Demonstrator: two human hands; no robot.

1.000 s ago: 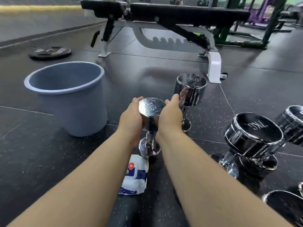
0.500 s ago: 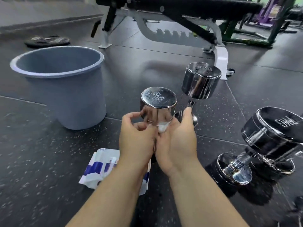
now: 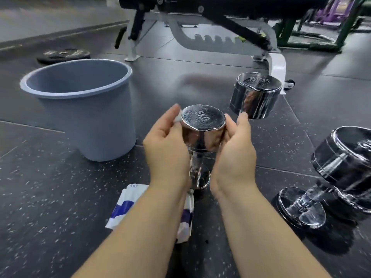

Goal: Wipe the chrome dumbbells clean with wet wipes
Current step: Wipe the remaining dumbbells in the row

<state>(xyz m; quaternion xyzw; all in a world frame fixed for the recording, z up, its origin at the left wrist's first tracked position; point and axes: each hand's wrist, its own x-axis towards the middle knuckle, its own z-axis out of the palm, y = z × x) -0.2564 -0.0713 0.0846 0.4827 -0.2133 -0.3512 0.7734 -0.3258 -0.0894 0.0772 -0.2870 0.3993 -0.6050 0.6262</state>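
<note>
Chrome work: wipe on dumbbell

Standing on end on the floor, near the bucket. Pressing the wipe to the top head's left side with the left hand, fingers curled. Clasping the right side with the right hand, fingers wrapped round it. Pack lying under the left forearm.

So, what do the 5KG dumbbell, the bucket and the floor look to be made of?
5KG dumbbell: metal, apparently chrome-plated, mirror-bright with sharp reflections. Bucket: probably plastic, matte grey-blue, with a moulded rolled rim. Floor: likely rubber tiles, black with pale speckles and visible seams.
</note>
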